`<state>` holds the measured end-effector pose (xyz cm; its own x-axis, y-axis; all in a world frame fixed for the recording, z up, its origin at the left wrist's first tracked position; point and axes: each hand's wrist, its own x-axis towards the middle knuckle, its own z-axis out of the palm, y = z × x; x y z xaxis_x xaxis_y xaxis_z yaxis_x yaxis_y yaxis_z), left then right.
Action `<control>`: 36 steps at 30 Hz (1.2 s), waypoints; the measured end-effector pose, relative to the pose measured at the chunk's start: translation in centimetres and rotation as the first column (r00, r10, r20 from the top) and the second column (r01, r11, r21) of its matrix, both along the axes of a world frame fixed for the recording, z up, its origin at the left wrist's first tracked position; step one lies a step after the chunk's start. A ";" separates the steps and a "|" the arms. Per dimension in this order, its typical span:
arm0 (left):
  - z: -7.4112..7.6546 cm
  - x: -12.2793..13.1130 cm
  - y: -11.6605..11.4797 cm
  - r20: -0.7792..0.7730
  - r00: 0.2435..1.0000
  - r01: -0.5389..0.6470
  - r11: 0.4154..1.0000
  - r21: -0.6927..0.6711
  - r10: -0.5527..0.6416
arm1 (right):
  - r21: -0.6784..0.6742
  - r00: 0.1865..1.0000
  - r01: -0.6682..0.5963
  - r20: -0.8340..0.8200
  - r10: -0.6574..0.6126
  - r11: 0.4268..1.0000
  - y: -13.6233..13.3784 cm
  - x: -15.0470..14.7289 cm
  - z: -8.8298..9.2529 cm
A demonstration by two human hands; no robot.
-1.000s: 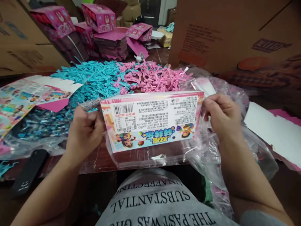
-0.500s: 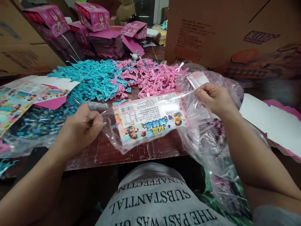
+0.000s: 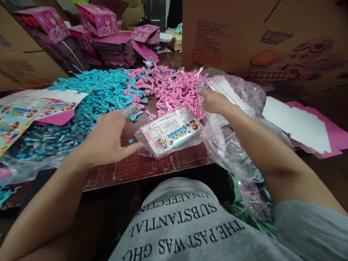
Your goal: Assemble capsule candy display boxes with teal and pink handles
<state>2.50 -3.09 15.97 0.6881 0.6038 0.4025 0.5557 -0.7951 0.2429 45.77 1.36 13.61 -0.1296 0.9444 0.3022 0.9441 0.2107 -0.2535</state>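
Broadly, dark red-brown wooden-looking table (image 3: 122, 172): spread beneath the things, its near edge at six o'clock.
Brown printed cardboard carton (image 3: 231, 40): stood at two o'clock, toward the back.
Heap of turquoise bow-like pieces (image 3: 95, 85): lay at ten o'clock.
Crumpled clear plastic bag (image 3: 228, 141): sprawled at three o'clock.
Heap of pink bow-like pieces (image 3: 176, 88): lay at twelve o'clock.
Flat rectangular printed package in clear wrap (image 3: 172, 132): rested on the table at the clock's centre, label up, its three o'clock end close to the bag.
Bare left hand (image 3: 106, 139): was at nine o'clock, thumb spread apart from the fingers and pointing at the package; fingertips hidden, so I could not tell whether they gripped anything.
Bare right hand (image 3: 213, 101): was at two o'clock, fingertips by the bag and pink heap; whether they were clamped on plastic I could not tell.
Small round turquoise disc (image 3: 131, 141): lay at nine o'clock, just beside the left thumb.
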 end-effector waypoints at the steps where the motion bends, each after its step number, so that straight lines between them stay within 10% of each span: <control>1: 0.0 0.6 0.3 0.007 0.995 0.100 0.993 -0.057 -0.100 | -0.026 0.997 -0.040 0.063 0.042 0.999 0.1 -1.1 0.3; 5: -0.9 2.2 1.1 0.048 0.955 0.292 0.902 -0.317 -0.292 | -0.221 0.923 -0.220 0.267 0.276 0.950 0.5 -5.1 1.8; 8: -1.1 0.8 1.0 0.224 0.955 0.273 0.869 -0.413 -0.194 | -0.110 0.931 -0.120 0.333 0.151 0.987 1.0 -6.0 3.3; 11: -0.7 -1.5 0.6 0.458 0.885 0.309 0.848 -0.431 -0.089 | 0.097 0.980 -0.009 0.199 -0.010 0.995 1.0 -7.6 4.7; 14: -0.9 -2.2 0.5 0.469 0.876 0.317 0.864 -0.390 -0.110 | -0.004 0.980 -0.194 -0.052 0.194 0.981 0.2 -11.9 5.2; 18: -2.4 -1.2 0.7 0.394 0.900 0.360 0.825 -0.435 -0.186 | -0.339 0.861 -0.451 -0.411 0.301 0.826 -1.6 -18.0 4.4; 23: -3.4 -0.5 0.5 0.486 0.871 0.289 0.876 -0.387 -0.073 | -0.596 0.728 -0.607 -0.683 0.067 0.526 -3.4 -19.5 4.1; 27: -3.5 0.0 0.5 0.467 0.884 0.208 0.901 -0.381 -0.007 | -0.677 0.716 -0.608 -0.693 -0.081 0.414 -4.5 -19.5 4.4; 32: -3.1 0.5 1.3 0.380 0.924 0.110 0.931 -0.349 0.033 | -0.694 0.730 -0.596 -0.678 -0.086 0.404 -4.8 -20.9 4.6; 36: -1.7 0.3 0.7 0.330 0.944 0.110 0.944 -0.310 -0.002 | -0.535 0.660 -0.616 -0.751 0.008 0.578 -6.9 -18.1 5.0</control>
<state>2.82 -2.42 14.24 0.5910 0.7011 0.3990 0.3612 -0.6722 0.6463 27.67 -5.50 18.63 -0.5371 0.7918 -0.2909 0.3844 -0.0772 -0.9199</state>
